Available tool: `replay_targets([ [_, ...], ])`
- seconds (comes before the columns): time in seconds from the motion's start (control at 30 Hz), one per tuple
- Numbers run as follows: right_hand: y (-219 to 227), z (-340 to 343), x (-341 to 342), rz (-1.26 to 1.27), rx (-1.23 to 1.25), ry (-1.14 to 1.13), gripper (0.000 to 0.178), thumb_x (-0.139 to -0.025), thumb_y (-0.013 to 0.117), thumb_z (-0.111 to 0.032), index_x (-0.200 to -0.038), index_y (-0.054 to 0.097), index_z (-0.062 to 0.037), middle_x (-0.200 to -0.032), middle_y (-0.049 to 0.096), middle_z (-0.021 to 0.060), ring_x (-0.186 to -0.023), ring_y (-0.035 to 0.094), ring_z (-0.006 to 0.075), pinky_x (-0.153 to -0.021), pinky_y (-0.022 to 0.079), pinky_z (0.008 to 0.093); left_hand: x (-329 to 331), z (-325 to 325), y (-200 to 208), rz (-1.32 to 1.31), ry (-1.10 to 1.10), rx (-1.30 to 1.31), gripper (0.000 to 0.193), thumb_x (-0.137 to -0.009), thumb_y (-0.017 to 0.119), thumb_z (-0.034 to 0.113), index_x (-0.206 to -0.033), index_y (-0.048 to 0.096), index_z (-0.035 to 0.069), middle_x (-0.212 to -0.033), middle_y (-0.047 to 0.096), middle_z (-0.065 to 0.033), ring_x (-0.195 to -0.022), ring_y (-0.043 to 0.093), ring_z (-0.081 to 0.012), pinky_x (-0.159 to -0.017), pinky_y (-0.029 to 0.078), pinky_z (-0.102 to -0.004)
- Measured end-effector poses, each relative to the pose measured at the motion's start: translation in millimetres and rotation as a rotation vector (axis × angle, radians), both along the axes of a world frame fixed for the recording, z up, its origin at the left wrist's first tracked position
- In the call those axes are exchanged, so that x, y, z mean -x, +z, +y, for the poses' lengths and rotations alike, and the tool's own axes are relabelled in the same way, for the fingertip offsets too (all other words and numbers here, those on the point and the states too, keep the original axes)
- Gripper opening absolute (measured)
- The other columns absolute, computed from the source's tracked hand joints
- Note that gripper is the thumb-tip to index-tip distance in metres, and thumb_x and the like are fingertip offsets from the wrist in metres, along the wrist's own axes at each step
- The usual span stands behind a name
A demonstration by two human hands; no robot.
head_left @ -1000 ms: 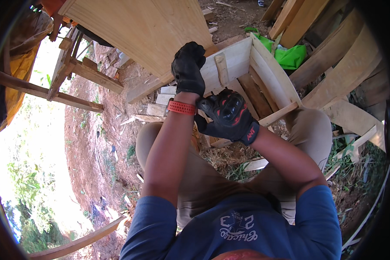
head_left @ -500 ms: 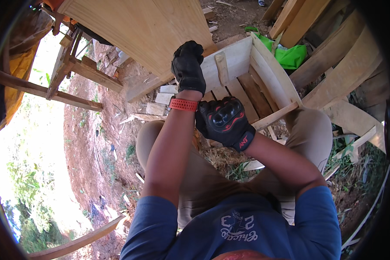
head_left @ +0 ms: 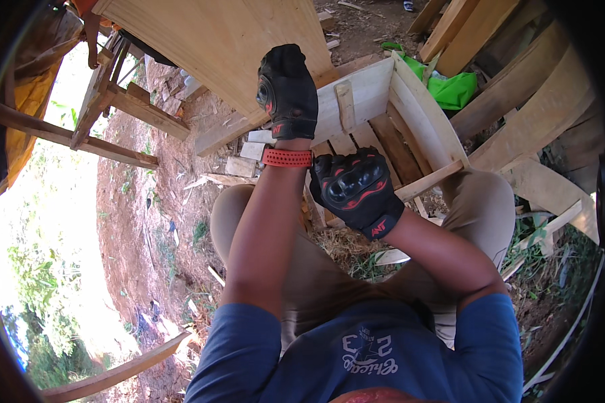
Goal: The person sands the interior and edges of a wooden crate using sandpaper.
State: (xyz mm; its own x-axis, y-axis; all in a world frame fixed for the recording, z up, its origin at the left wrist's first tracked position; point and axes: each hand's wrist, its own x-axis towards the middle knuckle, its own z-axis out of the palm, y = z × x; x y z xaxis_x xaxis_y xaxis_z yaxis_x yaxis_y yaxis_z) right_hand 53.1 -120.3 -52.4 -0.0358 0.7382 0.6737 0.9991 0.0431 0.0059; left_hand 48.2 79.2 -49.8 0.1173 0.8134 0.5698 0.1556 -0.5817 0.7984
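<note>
My left hand (head_left: 287, 91), in a black glove with a hard knuckle guard, is raised in front of a pale wooden board and closed into a fist. I see nothing in it. A red perforated wristband (head_left: 287, 158) circles the bare wrist below the glove. My right hand (head_left: 353, 188), in a matching glove, is close against the inner side of that wrist, beside the band. Its fingers are curled, and their tips are hidden, so I cannot make out what they grip. Beyond it stands an open wooden crate (head_left: 427, 111) with slats across its bottom.
The large pale board (head_left: 215, 47) leans at the top. Small wood blocks (head_left: 240, 166) lie left of the crate. Planks (head_left: 511, 87) are stacked at the right, near a bright green bag (head_left: 454, 91). A rough timber frame (head_left: 131, 107) stands at the left.
My left wrist has turned, so the back of the glove and its knuckle guard now show. Both hands have shifted slightly, the right one a little to the right, still close to the wristband.
</note>
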Motion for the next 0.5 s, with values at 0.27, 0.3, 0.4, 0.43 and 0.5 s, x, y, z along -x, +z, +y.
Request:
replay_targets([
  [0.27, 3.4, 3.7, -36.1, 0.214, 0.26, 0.062, 0.021, -0.088, 0.066, -0.03, -0.088, 0.064, -0.009, -0.068, 0.065, 0.0082, -0.063, 0.066, 0.0293, -0.063, 0.052, 0.0438, 0.0, -9.5, 9.3, 0.018, -0.052, 0.035, 0.02, -0.094, 0.064, 0.022, -0.096, 0.074, 0.005, -0.094, 0.074, -0.0098, -0.088, 0.071, -0.0248, -0.081, 0.055, -0.0381],
  [0.3, -3.2, 3.3, -37.9, 0.233, 0.284, 0.105, 0.026, -0.089, 0.067, -0.034, -0.091, 0.065, -0.0085, -0.069, 0.065, 0.0096, -0.064, 0.066, 0.0306, -0.063, 0.052, 0.0447, 0.5, -7.5, 10.7, -0.11, -0.107, 0.315, 0.019, -0.094, 0.065, 0.022, -0.098, 0.074, 0.005, -0.096, 0.075, -0.0102, -0.089, 0.071, -0.025, -0.081, 0.056, -0.0376],
  [0.4, -2.2, 0.1, -29.9, 0.295, 0.328, 0.184, 0.04, -0.089, 0.068, -0.048, -0.099, 0.065, -0.0094, -0.07, 0.066, 0.0108, -0.065, 0.068, 0.0311, -0.063, 0.054, 0.0455, 4.9, 4.2, -4.8, -0.41, -0.245, 0.773, 0.025, -0.094, 0.067, 0.024, -0.111, 0.071, 0.006, -0.102, 0.076, -0.0105, -0.092, 0.073, -0.0243, -0.08, 0.058, -0.0365],
  [0.43, 1.6, -0.9, -28.7, 0.312, 0.339, 0.198, 0.045, -0.089, 0.069, -0.053, -0.102, 0.065, -0.0101, -0.07, 0.067, 0.0107, -0.065, 0.068, 0.0306, -0.063, 0.054, 0.0455, 4.0, 1.2, -5.0, -0.416, -0.263, 0.802, 0.027, -0.095, 0.066, 0.025, -0.113, 0.07, 0.005, -0.102, 0.076, -0.0105, -0.092, 0.073, -0.024, -0.081, 0.058, -0.0365],
  [0.5, 6.6, 1.6, -29.2, 0.334, 0.329, 0.197, 0.05, -0.088, 0.068, -0.06, -0.102, 0.066, -0.0114, -0.07, 0.066, 0.0102, -0.065, 0.068, 0.0304, -0.063, 0.054, 0.0448, 1.8, -5.5, -5.9, -0.409, -0.311, 0.822, 0.028, -0.096, 0.066, 0.025, -0.116, 0.07, 0.005, -0.102, 0.076, -0.0105, -0.093, 0.073, -0.0238, -0.081, 0.058, -0.0364],
])
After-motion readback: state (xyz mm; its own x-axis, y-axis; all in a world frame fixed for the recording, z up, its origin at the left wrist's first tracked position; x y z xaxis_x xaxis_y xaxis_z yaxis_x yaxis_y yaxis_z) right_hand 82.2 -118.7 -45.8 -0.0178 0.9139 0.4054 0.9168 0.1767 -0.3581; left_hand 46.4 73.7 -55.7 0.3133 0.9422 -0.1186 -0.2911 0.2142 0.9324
